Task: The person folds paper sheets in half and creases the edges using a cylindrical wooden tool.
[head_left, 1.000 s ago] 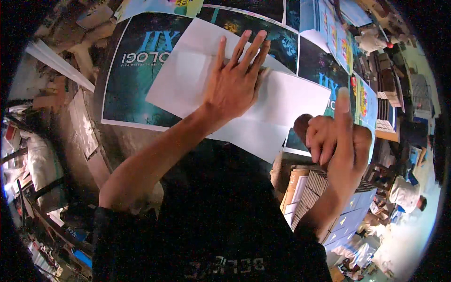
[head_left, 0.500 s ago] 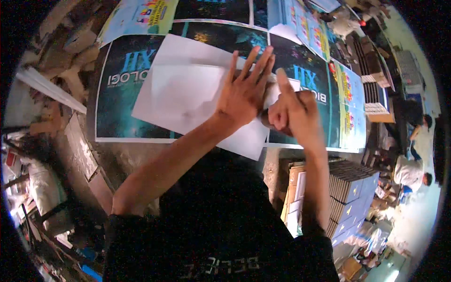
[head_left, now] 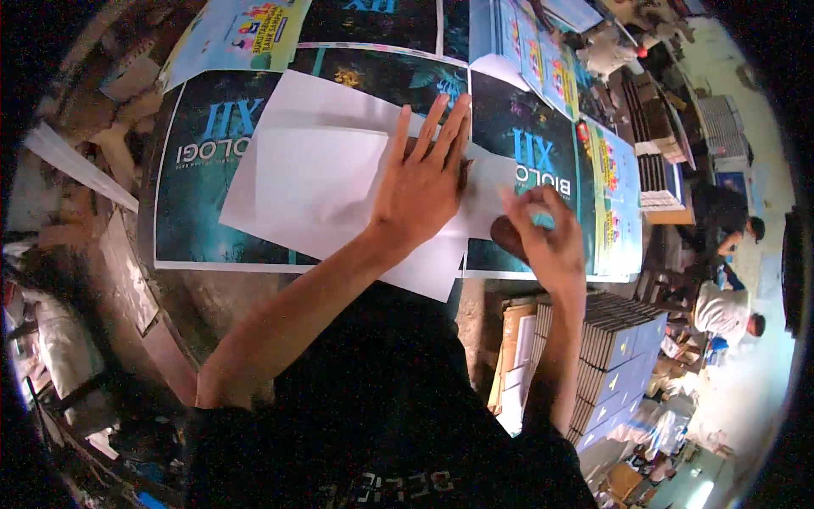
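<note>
A folded white sheet of paper lies at a slant over large dark printed cover sheets. My left hand rests flat on the paper's right part, fingers stretched and slightly spread. Beside the narrow right end of the paper, my right hand is closed, its thumb and index finger drawn close together. A dark brown rounded object shows under its curled fingers; its exact kind is unclear. Whether those fingertips also touch the paper edge is hard to make out.
Blue-and-yellow printed sheets lie along the table's right side, with another batch at the far left. Bundled blue books stand below the table at right. Cardboard strips lie at left. Other people sit at far right.
My right hand has drawn nearer and its extended index finger has curled in toward the thumb. The left hand remains flat on the paper. The whole view has shifted slightly.
</note>
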{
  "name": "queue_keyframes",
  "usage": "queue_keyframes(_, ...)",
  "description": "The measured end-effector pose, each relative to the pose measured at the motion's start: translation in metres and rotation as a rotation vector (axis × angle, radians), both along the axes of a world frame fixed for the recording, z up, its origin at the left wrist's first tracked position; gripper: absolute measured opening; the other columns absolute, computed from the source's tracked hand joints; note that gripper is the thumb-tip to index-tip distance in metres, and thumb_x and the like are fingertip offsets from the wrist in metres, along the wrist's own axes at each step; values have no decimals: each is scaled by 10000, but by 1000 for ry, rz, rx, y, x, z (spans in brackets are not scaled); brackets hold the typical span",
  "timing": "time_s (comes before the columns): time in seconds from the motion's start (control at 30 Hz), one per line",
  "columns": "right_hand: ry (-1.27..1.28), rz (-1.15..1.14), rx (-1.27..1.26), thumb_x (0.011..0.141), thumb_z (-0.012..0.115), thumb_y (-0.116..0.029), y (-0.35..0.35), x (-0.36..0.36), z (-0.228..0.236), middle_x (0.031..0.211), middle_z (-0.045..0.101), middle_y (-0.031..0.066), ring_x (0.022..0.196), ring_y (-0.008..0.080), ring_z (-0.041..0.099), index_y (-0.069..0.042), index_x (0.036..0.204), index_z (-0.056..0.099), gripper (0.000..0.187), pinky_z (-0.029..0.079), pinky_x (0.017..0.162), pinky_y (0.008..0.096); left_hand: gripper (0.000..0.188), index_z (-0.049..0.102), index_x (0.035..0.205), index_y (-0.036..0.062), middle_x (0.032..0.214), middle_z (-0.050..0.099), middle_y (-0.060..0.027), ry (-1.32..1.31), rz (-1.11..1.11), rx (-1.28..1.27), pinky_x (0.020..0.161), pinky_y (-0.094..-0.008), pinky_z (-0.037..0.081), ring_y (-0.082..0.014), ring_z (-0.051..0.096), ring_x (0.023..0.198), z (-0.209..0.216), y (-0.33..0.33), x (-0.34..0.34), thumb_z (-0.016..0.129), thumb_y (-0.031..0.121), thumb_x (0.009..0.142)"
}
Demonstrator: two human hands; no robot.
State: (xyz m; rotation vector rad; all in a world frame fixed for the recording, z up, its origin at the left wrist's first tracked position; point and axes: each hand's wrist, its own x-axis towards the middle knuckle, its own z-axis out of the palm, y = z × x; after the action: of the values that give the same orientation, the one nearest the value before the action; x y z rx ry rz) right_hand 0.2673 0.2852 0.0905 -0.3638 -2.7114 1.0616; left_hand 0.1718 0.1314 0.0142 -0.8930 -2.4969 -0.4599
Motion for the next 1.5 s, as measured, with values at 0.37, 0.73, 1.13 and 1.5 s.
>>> queue_keyframes(0.37,-218,297,-520,857,726,-165,5,19,74,1049,650,146,897,230,652,-6,1411,412,656,532,856,366,572,502,1400,-26,1594,306,-137,30,4,180,1206,-539,154,-285,269,1475,-11,-2,-3,530,298,929)
queue_keyframes(0.73,222,297,-344,1013,423,-241,-165,-52,47,649,543,128,543,266,506,140,1325,447,494,486,678,369,641,445,1450,80,1604,276,-154,-196,-195,762,1215,-554,110,-281,211,1504,-25,6,-8,495,415,907)
queue_keyframes(1.13,282,301,446,963,531,-203,-167,-82,-57,1309,585,151,1158,240,582,-126,1396,558,441,487,946,424,485,497,1398,95,1608,267,-161,-308,-366,1003,1216,-563,83,-266,190,1512,-3,10,-17,465,277,950)
queue_keyframes(1.5,375,-217,-364,936,625,-258,121,-37,5,779,590,31,721,144,562,-39,1119,724,303,489,694,301,1078,287,1519,54,1510,368,-223,-267,332,779,1090,-608,212,-314,324,1426,29,-170,46,884,329,664)
